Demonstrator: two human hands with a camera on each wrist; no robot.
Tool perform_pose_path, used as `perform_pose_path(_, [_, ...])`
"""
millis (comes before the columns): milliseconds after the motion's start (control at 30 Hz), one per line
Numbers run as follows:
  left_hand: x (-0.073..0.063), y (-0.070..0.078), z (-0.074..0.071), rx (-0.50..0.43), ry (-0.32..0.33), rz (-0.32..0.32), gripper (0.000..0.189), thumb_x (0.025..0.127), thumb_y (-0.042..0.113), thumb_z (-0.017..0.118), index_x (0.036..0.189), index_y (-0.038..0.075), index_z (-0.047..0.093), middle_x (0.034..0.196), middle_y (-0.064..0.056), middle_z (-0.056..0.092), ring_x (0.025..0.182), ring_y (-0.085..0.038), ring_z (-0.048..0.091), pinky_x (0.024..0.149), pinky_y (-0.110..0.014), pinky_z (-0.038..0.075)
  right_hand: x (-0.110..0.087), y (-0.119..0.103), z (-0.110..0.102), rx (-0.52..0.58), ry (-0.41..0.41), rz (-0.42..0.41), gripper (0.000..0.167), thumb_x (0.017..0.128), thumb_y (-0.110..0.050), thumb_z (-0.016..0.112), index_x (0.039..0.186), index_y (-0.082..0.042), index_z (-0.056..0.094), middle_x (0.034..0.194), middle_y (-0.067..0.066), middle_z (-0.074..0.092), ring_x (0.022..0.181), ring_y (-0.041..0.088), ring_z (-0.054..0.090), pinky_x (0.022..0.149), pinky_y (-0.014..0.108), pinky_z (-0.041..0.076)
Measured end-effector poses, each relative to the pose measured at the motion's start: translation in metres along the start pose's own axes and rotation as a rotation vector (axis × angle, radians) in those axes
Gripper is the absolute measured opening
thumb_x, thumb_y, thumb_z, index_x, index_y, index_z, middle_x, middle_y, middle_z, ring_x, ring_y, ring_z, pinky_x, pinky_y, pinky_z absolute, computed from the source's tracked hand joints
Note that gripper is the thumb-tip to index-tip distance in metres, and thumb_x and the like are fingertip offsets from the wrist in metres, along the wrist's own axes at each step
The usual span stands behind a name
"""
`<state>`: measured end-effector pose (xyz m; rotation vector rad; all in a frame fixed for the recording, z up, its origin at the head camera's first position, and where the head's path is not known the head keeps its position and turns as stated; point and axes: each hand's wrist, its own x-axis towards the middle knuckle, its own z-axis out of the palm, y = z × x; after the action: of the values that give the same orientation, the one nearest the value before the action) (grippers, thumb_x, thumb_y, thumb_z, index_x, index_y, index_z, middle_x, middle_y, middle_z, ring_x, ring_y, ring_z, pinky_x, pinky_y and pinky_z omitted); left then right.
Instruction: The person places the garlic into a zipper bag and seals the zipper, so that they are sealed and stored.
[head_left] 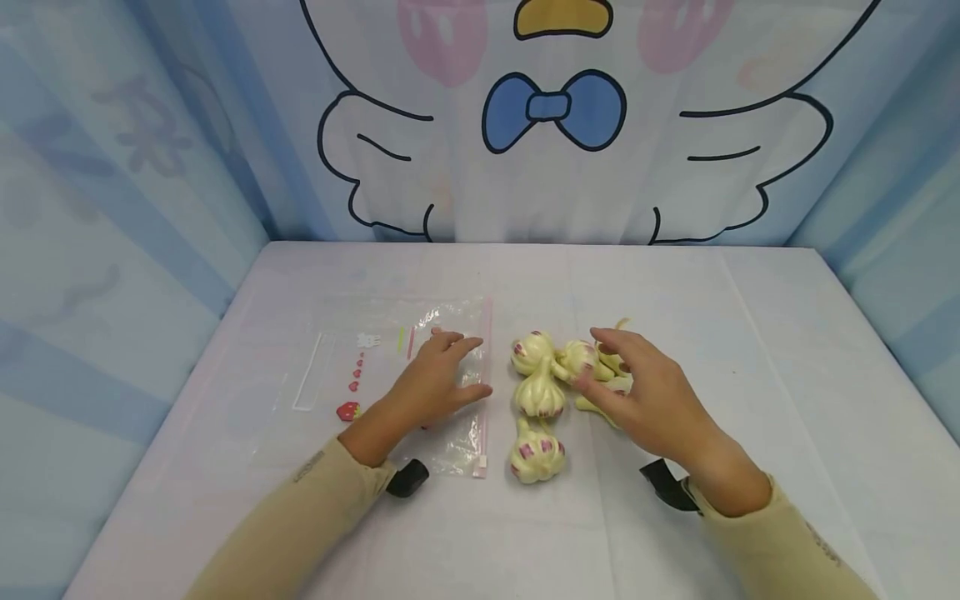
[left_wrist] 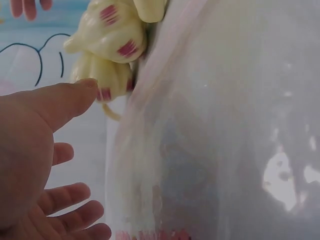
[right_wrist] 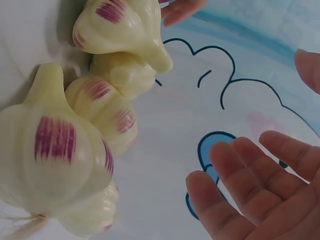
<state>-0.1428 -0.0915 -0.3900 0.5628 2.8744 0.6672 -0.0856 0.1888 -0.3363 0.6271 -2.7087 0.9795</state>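
Several pale yellow garlic bulbs (head_left: 540, 392) with purple patches lie clustered mid-table, one bulb (head_left: 537, 457) nearest the front. Over a clear plastic zip bag (head_left: 318, 433), lying flat to their left, my left hand (head_left: 431, 379) holds nothing, its fingers spread. In the left wrist view its thumb (left_wrist: 65, 102) overlaps a bulb beside the bag's pink edge. My right hand (head_left: 660, 400) is at the right side of the cluster, partly covering some bulbs in the head view. Its fingers (right_wrist: 240, 185) are extended and apart from the bulbs (right_wrist: 55, 150) in the right wrist view.
A white cloth covers the table (head_left: 787, 375). Behind it hangs a curtain (head_left: 555, 192) with a cartoon figure and blue bow, and blue-white curtains (head_left: 120, 250) flank both sides. Red printed shapes (head_left: 348, 410) mark the bag.
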Motion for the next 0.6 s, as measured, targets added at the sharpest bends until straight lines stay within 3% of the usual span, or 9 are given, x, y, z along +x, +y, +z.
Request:
perform_pose_path(33, [0.002, -0.001, 0.002, 0.001, 0.007, 0.007, 0.074, 0.086, 0.043, 0.078, 0.147, 0.012, 0.050, 0.145, -0.019, 0.046, 0.136, -0.036, 0.041, 0.108, -0.048, 0.038, 0.000, 0.000, 0.001, 0.003, 0.000, -0.010, 0.057, 0.089, -0.018, 0.077, 0.137, 0.002, 0.054, 0.127, 0.018, 0.061, 0.106, 0.034, 0.062, 0.078, 0.048, 0.055])
perform_pose_path(133, [0.005, -0.002, 0.007, -0.002, 0.016, 0.010, 0.073, 0.086, 0.042, 0.078, 0.145, 0.009, 0.052, 0.143, -0.019, 0.047, 0.133, -0.035, 0.044, 0.108, -0.046, 0.039, 0.000, 0.000, 0.004, 0.014, -0.009, -0.019, 0.057, 0.089, -0.017, 0.077, 0.137, 0.002, 0.054, 0.128, 0.018, 0.060, 0.103, 0.033, 0.064, 0.093, 0.052, 0.049])
perform_pose_path(267, [0.009, -0.001, 0.012, -0.009, -0.008, -0.035, 0.073, 0.087, 0.044, 0.077, 0.146, 0.009, 0.051, 0.144, -0.019, 0.046, 0.133, -0.034, 0.044, 0.107, -0.046, 0.040, 0.000, 0.000, 0.006, 0.018, -0.023, -0.020, 0.057, 0.089, -0.018, 0.077, 0.137, 0.003, 0.053, 0.130, 0.020, 0.059, 0.107, 0.033, 0.063, 0.094, 0.053, 0.049])
perform_pose_path(367, [0.010, 0.001, 0.014, -0.009, -0.024, -0.084, 0.076, 0.086, 0.047, 0.077, 0.147, 0.011, 0.049, 0.144, -0.019, 0.045, 0.133, -0.033, 0.043, 0.105, -0.049, 0.042, 0.000, -0.002, 0.006, 0.019, -0.032, -0.020, 0.056, 0.090, -0.018, 0.076, 0.137, 0.003, 0.053, 0.131, 0.019, 0.059, 0.113, 0.032, 0.061, 0.076, 0.049, 0.057])
perform_pose_path(600, [0.014, 0.005, 0.020, 0.030, -0.014, -0.122, 0.081, 0.084, 0.049, 0.078, 0.147, 0.008, 0.048, 0.139, -0.021, 0.047, 0.128, -0.034, 0.046, 0.102, -0.046, 0.044, 0.000, -0.004, 0.007, 0.016, -0.036, -0.023, 0.055, 0.090, -0.017, 0.075, 0.137, 0.003, 0.053, 0.132, 0.019, 0.058, 0.114, 0.032, 0.060, 0.080, 0.051, 0.055])
